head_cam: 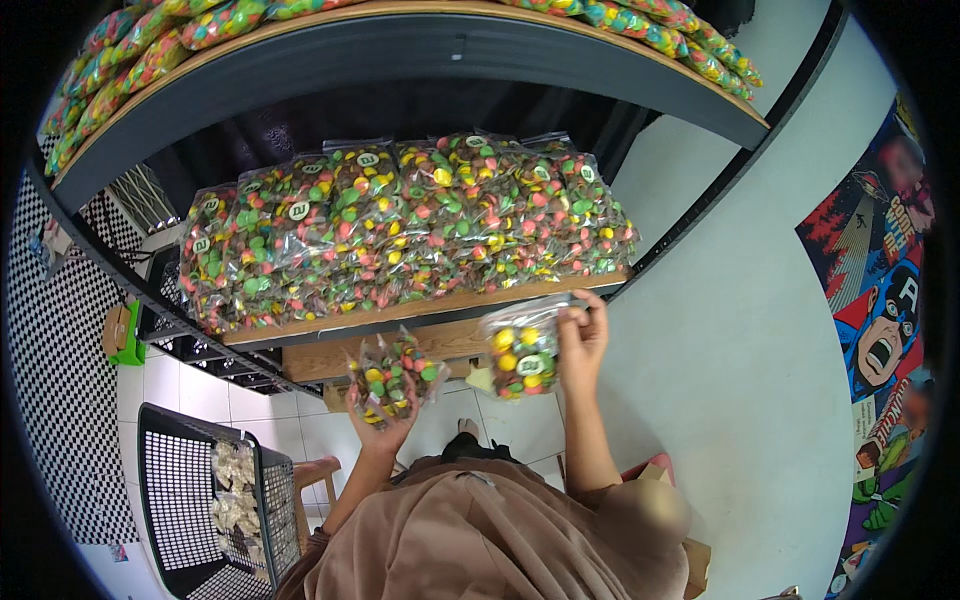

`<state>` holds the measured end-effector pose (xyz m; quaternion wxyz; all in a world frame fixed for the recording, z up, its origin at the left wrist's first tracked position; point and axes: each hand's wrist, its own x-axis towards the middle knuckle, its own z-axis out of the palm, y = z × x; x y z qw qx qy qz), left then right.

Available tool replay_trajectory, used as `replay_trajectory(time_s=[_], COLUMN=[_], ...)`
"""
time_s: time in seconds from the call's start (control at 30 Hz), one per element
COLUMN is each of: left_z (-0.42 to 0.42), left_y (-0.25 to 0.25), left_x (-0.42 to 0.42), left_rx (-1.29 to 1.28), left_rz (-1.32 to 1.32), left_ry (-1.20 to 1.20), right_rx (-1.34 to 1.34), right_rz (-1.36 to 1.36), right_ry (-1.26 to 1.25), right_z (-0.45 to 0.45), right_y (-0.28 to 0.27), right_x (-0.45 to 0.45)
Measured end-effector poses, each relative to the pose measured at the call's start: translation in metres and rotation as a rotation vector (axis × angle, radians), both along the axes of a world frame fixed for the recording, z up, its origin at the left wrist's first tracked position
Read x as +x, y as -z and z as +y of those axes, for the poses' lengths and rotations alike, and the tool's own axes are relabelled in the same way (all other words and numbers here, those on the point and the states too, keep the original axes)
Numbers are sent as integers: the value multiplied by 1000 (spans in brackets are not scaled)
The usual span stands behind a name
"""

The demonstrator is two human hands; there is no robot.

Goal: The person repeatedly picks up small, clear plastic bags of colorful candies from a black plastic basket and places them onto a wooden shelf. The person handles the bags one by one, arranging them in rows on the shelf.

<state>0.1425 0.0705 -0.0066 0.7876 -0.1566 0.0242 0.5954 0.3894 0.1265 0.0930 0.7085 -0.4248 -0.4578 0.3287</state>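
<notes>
My left hand (382, 424) is closed around small clear plastic bags of colourful candy pieces (390, 375), below the front edge of the middle shelf. In my right hand (585, 337), pinched by its top right corner, hangs a clear zip bag of yellow, green and red candies (523, 364) with a round printed sticker. Just beyond both hands, many similar filled bags (420, 225) lie piled in rows on the wooden shelf (450, 305). The palm side of my left hand is mostly hidden by the bags it holds.
More candy bags (157, 56) lie on the upper shelf (420, 11). A black plastic basket (259, 457) holding pale packets stands at lower left, beside a wooden stool (319, 471). A green bin (131, 349) is farther left. The shelf's black upright (675, 229) and a white wall are at right.
</notes>
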Motion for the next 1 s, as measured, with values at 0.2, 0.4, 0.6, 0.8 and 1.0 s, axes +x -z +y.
replay_trajectory(time_s=[0.2,0.4,0.6,0.8,1.0], left_z=[8,12,9,-1,-15], left_y=[4,1,-6,1,16], left_x=[-12,-30,-40,-46,-44], left_rx=[0,22,352,348,365], left_rz=[67,47,0,-16,75], left_ry=[-101,-242,-339,-460,-539], right_rx=[43,123,-41,-133,-220], right_rz=[-12,-139,-349,-931,-1420], right_ry=[286,241,-110,-154,183], right_z=[41,151,313,410,362], right_y=[-20,-85,-99,-46,-57], right_x=[69,106,97,89,55])
